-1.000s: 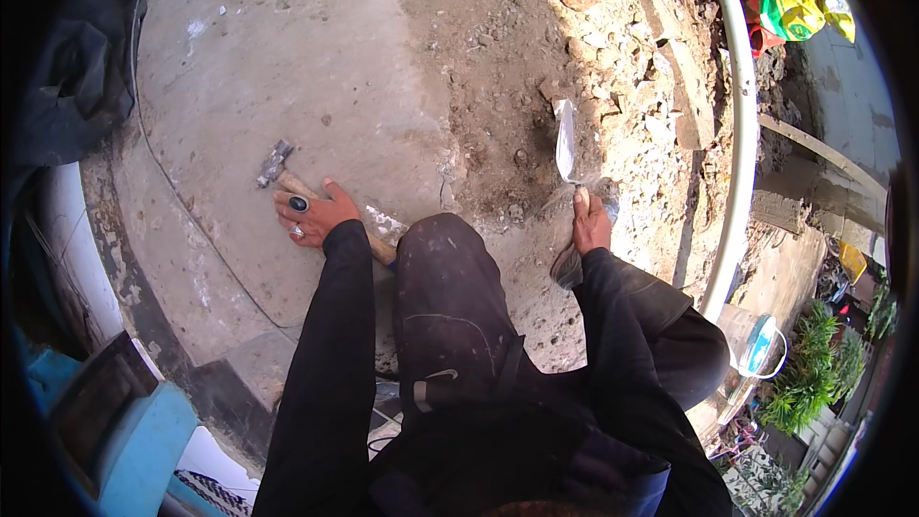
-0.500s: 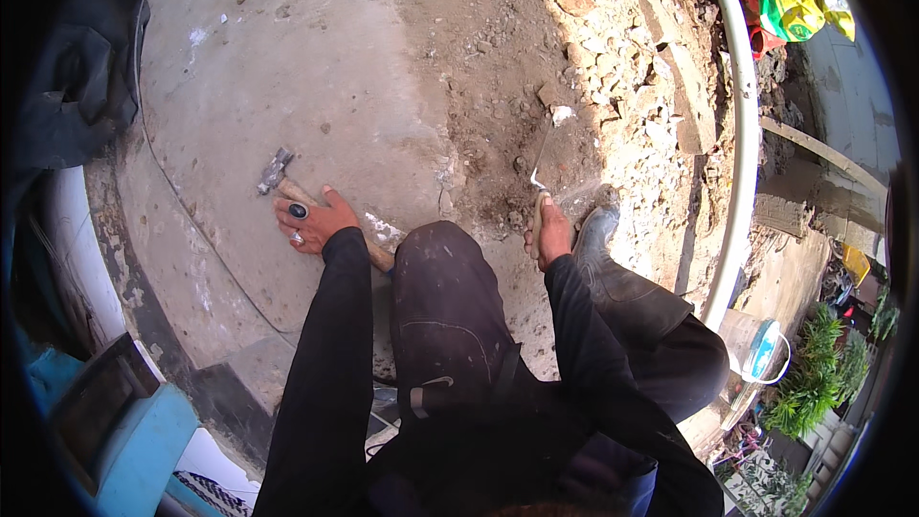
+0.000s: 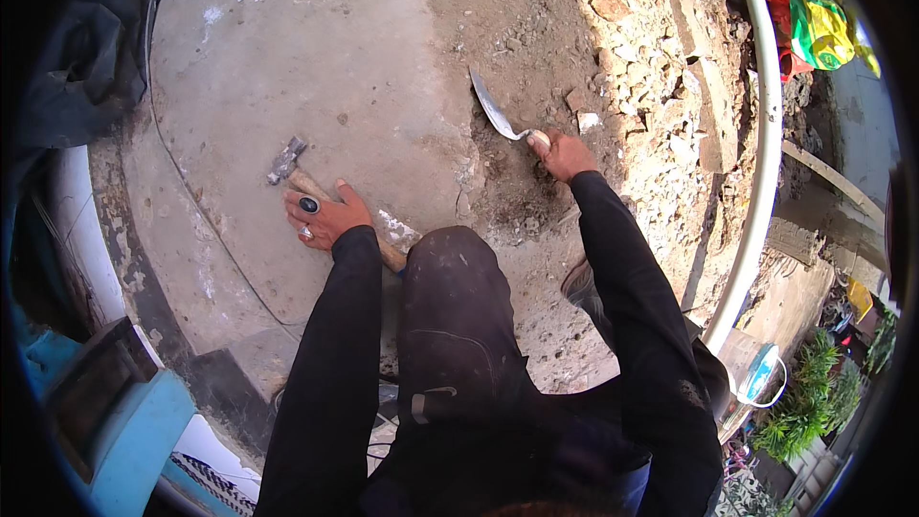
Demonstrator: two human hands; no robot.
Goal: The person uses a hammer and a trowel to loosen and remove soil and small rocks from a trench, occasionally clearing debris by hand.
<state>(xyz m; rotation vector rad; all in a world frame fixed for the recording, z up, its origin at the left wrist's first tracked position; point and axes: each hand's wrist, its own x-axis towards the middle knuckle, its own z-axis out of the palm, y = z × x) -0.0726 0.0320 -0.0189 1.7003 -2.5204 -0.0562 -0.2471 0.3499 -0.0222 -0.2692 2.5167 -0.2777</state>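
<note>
Head view: right hand [image 3: 565,155] gripping steel pointed trowel [image 3: 498,107], blade over loose rubble patch [image 3: 536,191]. Left hand [image 3: 325,217] flat, fingers spread, on wooden-handled hammer [image 3: 287,163] lying on smooth grey concrete floor [image 3: 287,57]. Scraping apparently barely begun; much rubble left.

Grey concrete floor [image 3: 316,67] fills the upper left; brown rubble [image 3: 661,86] lies upper right beside a white pipe [image 3: 766,134]. The trowel [image 3: 498,113] is silver, the hammer [image 3: 287,161] grey-headed with a pale wooden handle. Black sleeves [image 3: 335,345], a yellow-green-red cloth [image 3: 818,29] upper right, a blue box [image 3: 124,421] lower left.
</note>
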